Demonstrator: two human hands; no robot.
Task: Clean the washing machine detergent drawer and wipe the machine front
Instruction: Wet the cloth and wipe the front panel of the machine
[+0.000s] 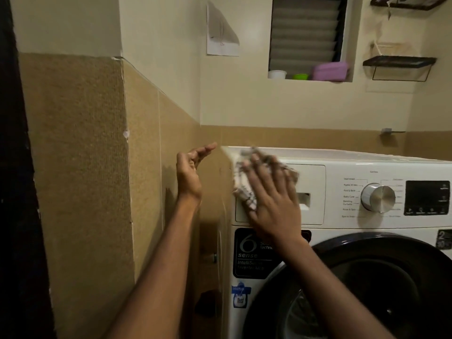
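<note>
A white front-loading washing machine (342, 223) stands at the right. Its detergent drawer (310, 177) is pushed in at the top left of the front panel. My right hand (271, 201) lies flat on the drawer face and presses a white patterned cloth (242, 184) against it, fingers spread. The cloth covers the drawer's left part and the machine's top left corner. My left hand (190, 172) hovers in the air left of the machine, fingers apart, holding nothing and touching nothing.
A silver dial (378, 197) and a dark display (426, 198) sit right of the drawer. The round dark door (367, 289) fills the lower right. A tiled wall (146, 167) stands close on the left. Containers rest on a window ledge (310, 79) above.
</note>
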